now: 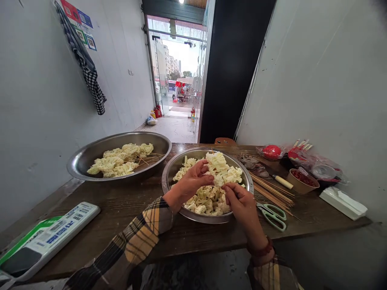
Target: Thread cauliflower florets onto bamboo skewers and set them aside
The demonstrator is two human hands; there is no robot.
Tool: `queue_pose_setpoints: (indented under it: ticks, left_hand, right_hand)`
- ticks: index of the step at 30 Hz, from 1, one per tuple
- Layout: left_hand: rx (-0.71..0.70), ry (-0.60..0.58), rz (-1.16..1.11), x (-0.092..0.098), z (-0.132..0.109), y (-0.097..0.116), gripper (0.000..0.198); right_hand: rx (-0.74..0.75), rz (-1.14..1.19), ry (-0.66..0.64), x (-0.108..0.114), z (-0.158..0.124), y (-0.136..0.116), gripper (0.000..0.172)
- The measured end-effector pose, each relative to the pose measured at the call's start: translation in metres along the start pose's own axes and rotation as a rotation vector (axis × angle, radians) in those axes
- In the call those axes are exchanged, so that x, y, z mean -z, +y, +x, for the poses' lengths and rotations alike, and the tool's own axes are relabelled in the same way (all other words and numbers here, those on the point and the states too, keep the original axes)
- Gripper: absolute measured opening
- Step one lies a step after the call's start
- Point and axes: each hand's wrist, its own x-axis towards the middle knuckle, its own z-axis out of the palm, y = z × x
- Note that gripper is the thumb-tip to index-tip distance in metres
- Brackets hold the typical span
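Over a steel bowl (pixel 167 196) of cut cauliflower (pixel 207 203), I hold cauliflower florets (pixel 218 165) threaded on a thin bamboo skewer. My left hand (pixel 193 180) has its fingers curled and its thumb against the florets' left side. My right hand (pixel 242 201) is closed in a pinch at their lower end, where the skewer is mostly hidden by fingers and cauliflower. To the left, a wide steel basin (pixel 90 152) holds finished-looking cauliflower skewers (pixel 123 157), their sticks pointing right. Green-handled scissors (pixel 273 216) lie just right of my right hand.
Loose bamboo skewers (pixel 272 189) lie right of the bowl, near a wooden-handled knife (pixel 283 181). Further right are a tub of red food (pixel 302 181), plastic-wrapped items (pixel 326 171) and a tissue pack (pixel 344 202). A white scale-like device (pixel 60 233) sits front left.
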Motion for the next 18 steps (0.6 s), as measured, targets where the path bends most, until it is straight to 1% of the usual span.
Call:
queue_pose_setpoints:
  ticks: [3, 7, 10, 15, 18]
  left_hand:
    - [0.033, 0.001, -0.043, 0.0015, -0.0010, 0.0017, 0.045]
    - [0.058, 0.019, -0.115, 0.0033, -0.0004, 0.0029, 0.034]
    - [0.051, 0.047, -0.124, 0.0039, 0.0004, 0.0021, 0.035]
    - [0.028, 0.083, -0.062, 0.0042, 0.0010, 0.0002, 0.038]
    - [0.026, 0.079, -0.071, 0.0050, 0.0015, -0.0011, 0.041]
  right_hand:
    - [0.035, -0.039, 0.048, -0.0014, -0.0014, 0.0004, 0.026]
    - [0.087, -0.094, 0.045, -0.0029, -0.0032, -0.0015, 0.027]
    - [0.113, -0.136, 0.036, -0.0034, -0.0041, -0.0039, 0.027]
    - [0.097, -0.150, 0.021, -0.0039, -0.0049, -0.0036, 0.027]
    - [0.102, -0.157, 0.010, -0.0038, -0.0056, -0.0036, 0.027]
